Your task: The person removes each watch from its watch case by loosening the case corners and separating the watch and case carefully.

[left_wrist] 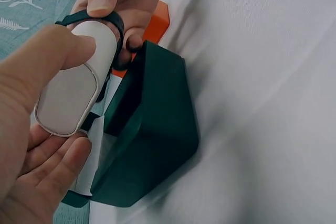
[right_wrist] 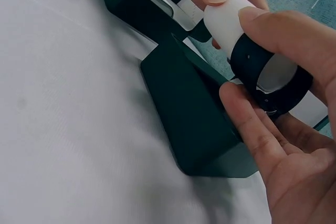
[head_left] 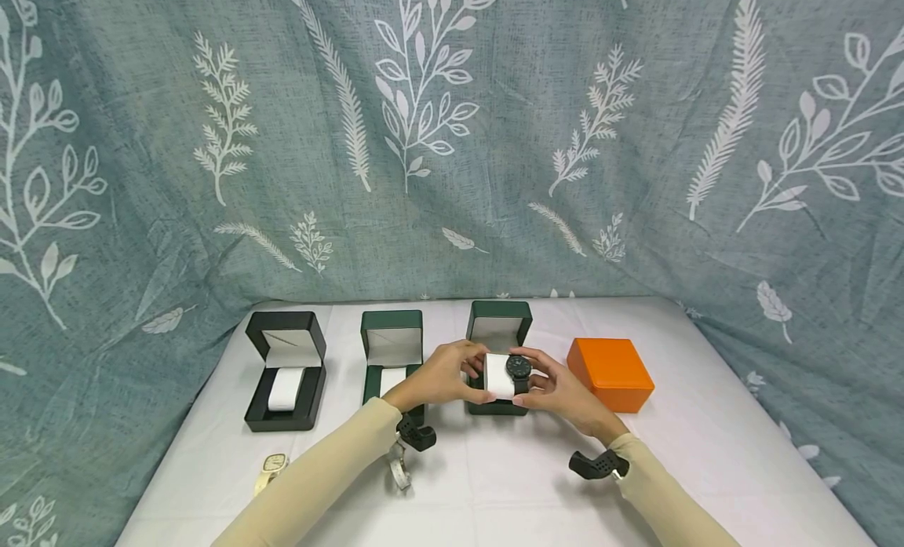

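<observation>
Both hands grip a white cushion (head_left: 499,377) and the black watch (head_left: 519,366) looped round one end of it.
From my remote seat, I see the left hand (head_left: 448,374) pinching the cushion's bare end between thumb and fingers, while the right hand (head_left: 561,394) holds the watch end, fingers curled at the strap; the pair is held over a green box (head_left: 497,409) with its lid raised (my wrist views show its outer wall close up). Just left of that, partly behind the left hand, stands a second green box (head_left: 392,319), open, a white cushion inside; farther left, an open black box (head_left: 285,424) holds another. To the right sits a closed orange box (head_left: 610,366). Nearer me on the white cloth (head_left: 494,492), a silver watch (head_left: 399,470) lies partly hidden by the left forearm, and a gold watch (head_left: 274,465) lies beside that sleeve.
</observation>
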{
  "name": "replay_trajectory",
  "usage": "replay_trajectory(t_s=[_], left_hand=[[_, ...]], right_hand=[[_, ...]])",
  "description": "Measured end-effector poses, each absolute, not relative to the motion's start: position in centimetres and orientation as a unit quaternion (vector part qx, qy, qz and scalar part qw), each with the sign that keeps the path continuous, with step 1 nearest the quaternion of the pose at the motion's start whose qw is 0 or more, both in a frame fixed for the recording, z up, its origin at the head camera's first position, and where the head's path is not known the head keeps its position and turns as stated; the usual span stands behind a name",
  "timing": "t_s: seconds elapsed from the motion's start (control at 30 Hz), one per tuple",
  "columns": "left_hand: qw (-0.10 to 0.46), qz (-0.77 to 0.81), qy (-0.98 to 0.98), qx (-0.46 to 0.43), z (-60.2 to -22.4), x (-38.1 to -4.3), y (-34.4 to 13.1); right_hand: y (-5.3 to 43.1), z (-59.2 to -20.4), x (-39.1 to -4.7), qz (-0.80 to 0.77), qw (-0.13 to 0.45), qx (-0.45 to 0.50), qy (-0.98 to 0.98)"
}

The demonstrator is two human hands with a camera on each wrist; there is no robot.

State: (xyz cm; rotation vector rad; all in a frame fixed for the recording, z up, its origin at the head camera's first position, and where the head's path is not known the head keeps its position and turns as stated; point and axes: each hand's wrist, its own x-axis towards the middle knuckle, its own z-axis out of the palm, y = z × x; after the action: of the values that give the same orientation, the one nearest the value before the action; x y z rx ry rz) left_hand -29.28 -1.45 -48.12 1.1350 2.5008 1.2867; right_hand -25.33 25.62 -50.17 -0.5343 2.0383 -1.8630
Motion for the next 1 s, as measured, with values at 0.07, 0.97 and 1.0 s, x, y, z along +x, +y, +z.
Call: replay_trajectory(t_s=[0.07,0.97,1.0], left_hand=[[0.056,0.425,0.824,0.370,-48.2,-29.3,-1.6],[0.060,0.425,0.832,0.351,-48.6,-29.7,-1.9],[0.060,0.424,0.832,0.351,-48.7,-29.7,-1.9]], right_hand=[[25.8,-50.1,-25.2,-0.651,0.161,-0.185,0.718],[26.0,-50.4,-23.5,-0.650,0.172,-0.190,0.716],[25.9,-50.4,-23.4,-0.650,0.174,-0.190,0.715]])
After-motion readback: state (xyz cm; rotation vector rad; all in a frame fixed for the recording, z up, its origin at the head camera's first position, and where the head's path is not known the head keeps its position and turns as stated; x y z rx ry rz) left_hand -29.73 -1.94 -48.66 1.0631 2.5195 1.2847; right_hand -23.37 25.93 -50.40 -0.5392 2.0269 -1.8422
